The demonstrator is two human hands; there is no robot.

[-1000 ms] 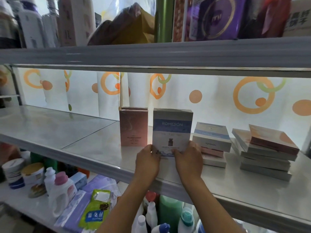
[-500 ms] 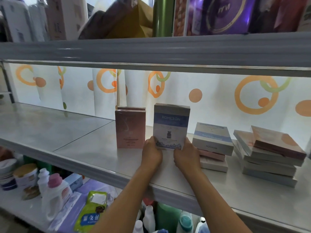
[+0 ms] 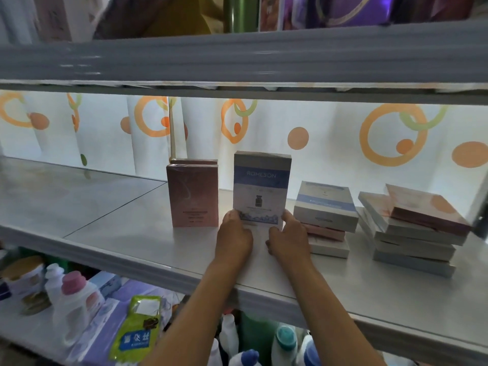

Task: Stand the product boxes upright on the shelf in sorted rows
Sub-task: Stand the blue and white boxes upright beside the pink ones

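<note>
We have slid the blue box [image 3: 261, 188] farther back.
Light, stiff carton; our left hand [image 3: 233, 237] and right hand [image 3: 289, 239] pinch its lower corners.

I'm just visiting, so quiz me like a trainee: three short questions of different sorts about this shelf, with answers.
1. True or false: the blue Romlson box lies flat on the shelf.
2. Which stands directly left of it? A) a pink box B) a bottle C) a jar
3. Fill in: the left hand and right hand touch the blue box at its ____ corners.

Key: 1 false, it stands upright. 2 A, the pink box. 3 bottom.
</note>
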